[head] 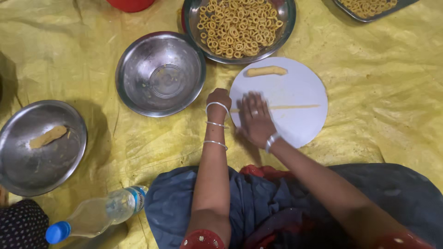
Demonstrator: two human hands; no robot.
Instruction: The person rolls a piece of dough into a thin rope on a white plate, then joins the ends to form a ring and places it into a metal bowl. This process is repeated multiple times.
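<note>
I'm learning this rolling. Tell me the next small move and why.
Probably roll the right hand outward along the dough rope on the white round board: the rope is thin on the person's right, but its other end lies under the palm. The left hand rests at the board's edge.

right hand [255,121] flat on thin dough rope [295,107] | white round board [300,92] | left hand [218,100] fisted at board edge

An empty steel bowl [160,74] sits beside a bowl of dough rings [238,28]. A plastic bottle [94,214] lies on the yellow sheet [383,83].
</note>
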